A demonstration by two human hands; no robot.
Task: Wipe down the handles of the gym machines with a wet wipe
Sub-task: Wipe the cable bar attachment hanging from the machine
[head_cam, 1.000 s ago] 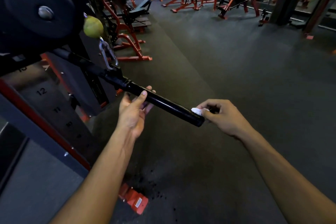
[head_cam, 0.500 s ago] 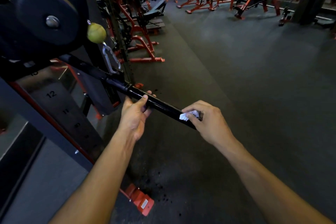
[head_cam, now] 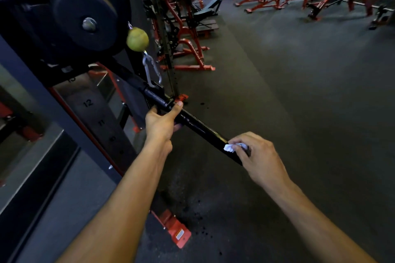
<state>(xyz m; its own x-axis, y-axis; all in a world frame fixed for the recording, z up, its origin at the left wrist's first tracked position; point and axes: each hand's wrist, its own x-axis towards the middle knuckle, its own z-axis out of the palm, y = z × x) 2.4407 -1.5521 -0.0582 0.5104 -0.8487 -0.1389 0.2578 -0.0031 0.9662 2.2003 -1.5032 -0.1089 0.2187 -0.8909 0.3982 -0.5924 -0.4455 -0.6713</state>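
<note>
Head view showed the left hand (head_cam: 161, 120) gripping the black bar handle (head_cam: 201, 129). The right hand (head_cam: 259, 159) pinched a white wet wipe (head_cam: 229, 148), seemingly against the bar's end.

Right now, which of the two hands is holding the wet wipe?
The right hand: it pinches the white wet wipe against the far end of the black bar handle. The left hand only grips the bar, nearer the carabiner.
</note>
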